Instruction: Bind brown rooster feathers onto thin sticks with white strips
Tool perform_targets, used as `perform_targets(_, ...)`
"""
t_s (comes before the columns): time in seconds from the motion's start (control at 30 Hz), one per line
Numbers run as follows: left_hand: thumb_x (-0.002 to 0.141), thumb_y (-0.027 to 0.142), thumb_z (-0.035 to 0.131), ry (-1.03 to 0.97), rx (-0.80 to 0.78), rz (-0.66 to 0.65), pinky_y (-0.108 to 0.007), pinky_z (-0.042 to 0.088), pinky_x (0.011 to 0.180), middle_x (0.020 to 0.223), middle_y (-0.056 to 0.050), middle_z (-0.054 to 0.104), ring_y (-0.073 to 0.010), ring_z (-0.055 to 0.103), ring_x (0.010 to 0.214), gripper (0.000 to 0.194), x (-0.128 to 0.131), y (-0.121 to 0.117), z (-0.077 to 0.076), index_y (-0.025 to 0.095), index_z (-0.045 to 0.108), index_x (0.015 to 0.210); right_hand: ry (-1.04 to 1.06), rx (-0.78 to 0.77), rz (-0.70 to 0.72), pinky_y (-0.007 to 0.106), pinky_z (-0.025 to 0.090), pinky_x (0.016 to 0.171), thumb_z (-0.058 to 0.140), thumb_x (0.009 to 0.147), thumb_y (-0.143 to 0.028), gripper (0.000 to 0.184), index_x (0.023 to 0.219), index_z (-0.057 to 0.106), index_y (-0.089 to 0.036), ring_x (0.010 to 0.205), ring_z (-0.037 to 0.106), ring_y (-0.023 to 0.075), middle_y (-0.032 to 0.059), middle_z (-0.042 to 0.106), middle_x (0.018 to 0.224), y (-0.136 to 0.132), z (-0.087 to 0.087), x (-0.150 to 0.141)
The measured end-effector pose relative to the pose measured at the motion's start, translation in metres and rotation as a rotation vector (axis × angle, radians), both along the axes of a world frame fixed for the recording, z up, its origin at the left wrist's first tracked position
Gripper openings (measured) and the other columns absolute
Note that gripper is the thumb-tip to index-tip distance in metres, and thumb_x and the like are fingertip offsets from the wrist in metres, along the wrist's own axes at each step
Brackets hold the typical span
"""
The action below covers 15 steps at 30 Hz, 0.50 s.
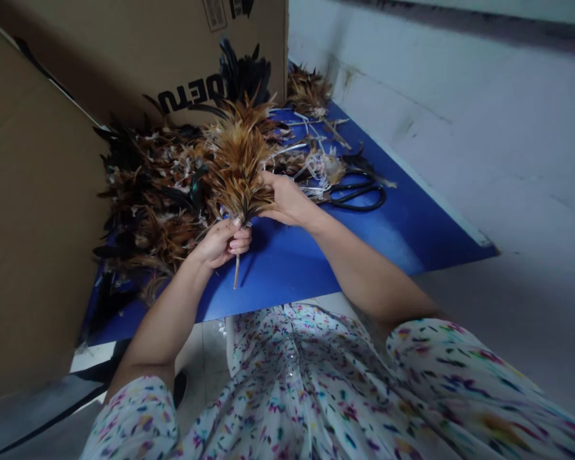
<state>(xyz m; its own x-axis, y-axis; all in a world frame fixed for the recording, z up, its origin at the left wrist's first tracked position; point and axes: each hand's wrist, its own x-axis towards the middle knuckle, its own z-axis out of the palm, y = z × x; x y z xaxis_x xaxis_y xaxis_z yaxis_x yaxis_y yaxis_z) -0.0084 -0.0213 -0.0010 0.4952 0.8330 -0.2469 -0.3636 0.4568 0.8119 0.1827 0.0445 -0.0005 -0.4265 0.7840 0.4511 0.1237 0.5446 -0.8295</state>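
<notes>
My left hand (pixel 225 243) is closed around the thin stick of a feather duster (pixel 242 150), just below its feathers. The bare end of the stick points down below my fist. Golden brown feathers fan upward from it, with long black ones at the top. My right hand (pixel 285 198) grips the lower right side of the duster's feathers, its fingertips partly hidden among them. A loose pile of brown and black feathers (pixel 163 172) lies to the left. Black-handled scissors (pixel 357 198) rest on the blue table (pixel 278 268), right of my right hand.
White plastic strips (pixel 316 167) lie tangled beside the scissors. Another brown feather bunch (pixel 309 89) sits in the far corner. A large cardboard box (pixel 138 45) stands behind the table, and more cardboard (pixel 33 211) rises at the left. A pale wall (pixel 441 121) borders the right side.
</notes>
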Motion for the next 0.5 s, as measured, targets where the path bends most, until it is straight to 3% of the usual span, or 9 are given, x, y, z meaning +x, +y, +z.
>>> perform_targets(0.1,0.078,0.026,0.079,-0.005,0.010,0.021,-0.013,0.024,0.038,0.058,0.006,0.036,-0.0022,0.031,0.042,0.035,-0.001,0.000,0.002,0.013,0.048,0.068,0.010,0.025,-0.017,0.034,0.049,0.076,0.077,0.069,-0.039,0.035,0.089,0.058,-0.018,0.081,0.061,0.0188,0.0030,0.066,0.085,0.000,0.006,0.005)
perform_targets(0.23,0.086,0.021,0.070,-0.011,0.011,0.094,-0.013,0.025,0.038,0.058,0.006,0.036,-0.0024,0.031,0.041,0.027,-0.002,0.001,0.006,0.013,0.050,0.069,0.059,0.126,-0.274,0.034,0.048,0.083,0.073,0.072,-0.031,0.024,0.091,0.064,-0.019,0.090,0.060,0.0185,0.0042,0.068,0.096,-0.004,0.019,0.012)
perform_targets(0.33,0.088,0.020,0.067,-0.022,0.020,0.161,-0.012,0.026,0.037,0.058,0.005,0.037,-0.0019,0.031,0.041,0.029,-0.003,0.002,0.011,0.013,0.048,0.067,0.128,0.171,-0.392,0.033,0.047,0.080,0.067,0.076,-0.028,0.012,0.082,0.066,-0.018,0.085,0.059,0.0168,0.0031,0.067,0.089,-0.013,0.028,0.013)
perform_targets(0.5,0.089,0.017,0.064,-0.068,0.054,0.208,-0.012,0.027,0.037,0.059,0.005,0.036,-0.0017,0.032,0.041,0.028,-0.006,0.002,0.014,0.013,0.047,0.066,0.043,-0.077,-0.108,0.028,0.040,0.063,0.064,0.077,-0.027,0.013,0.074,0.068,-0.015,0.061,0.051,0.0117,-0.0003,0.062,0.065,-0.024,0.023,-0.001)
